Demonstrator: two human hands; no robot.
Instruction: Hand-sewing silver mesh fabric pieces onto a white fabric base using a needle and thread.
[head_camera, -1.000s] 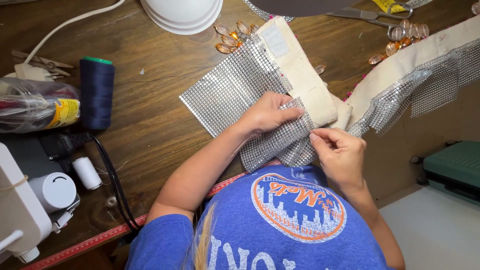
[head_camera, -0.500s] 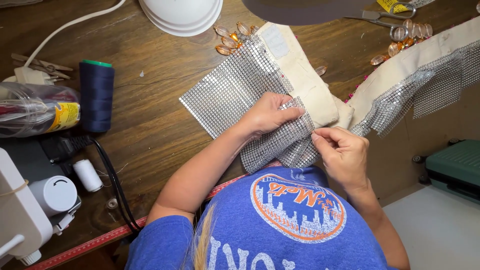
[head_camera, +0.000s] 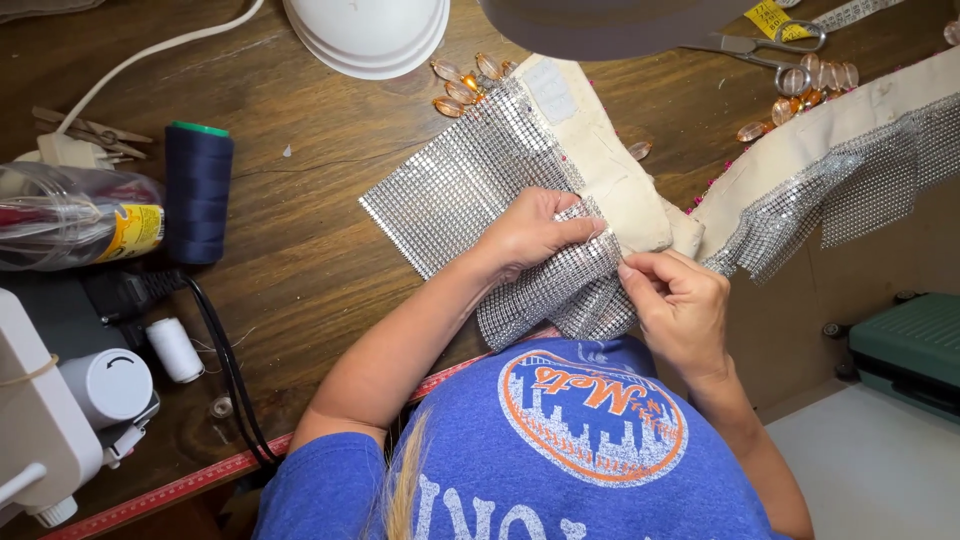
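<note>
From above her head, the person leans over a dark wooden table (head_camera: 300, 250), both hands working at its near edge. The left hand (head_camera: 535, 232) is curled, fingers pressed down on a fold of silver rhinestone mesh (head_camera: 470, 185), pinning it against a cream fabric band (head_camera: 600, 170). The right hand (head_camera: 680, 305) is nearly closed, thumb and forefinger pinched together at the mesh's edge, just beside the left fingertips (whether anything thin sits in that pinch I cannot tell). The mesh lies spread toward the left and far side of the hands, with its near part bunched under them, just above her blue printed shirt (head_camera: 570, 440).

To the far right, a second strip of cream fabric with hanging mesh (head_camera: 850, 170) runs off the table's corner. Amber beads (head_camera: 465, 85) lie scattered near a white bowl-shaped thing (head_camera: 370, 35) at the far edge, and scissors (head_camera: 770, 45) lie further right. On the left stand a navy thread spool (head_camera: 198, 190), a clear plastic bottle on its side (head_camera: 75, 215), a small white spool (head_camera: 175, 348) and part of a white sewing machine (head_camera: 50, 420). A red measuring tape (head_camera: 200, 480) runs along the near edge.
</note>
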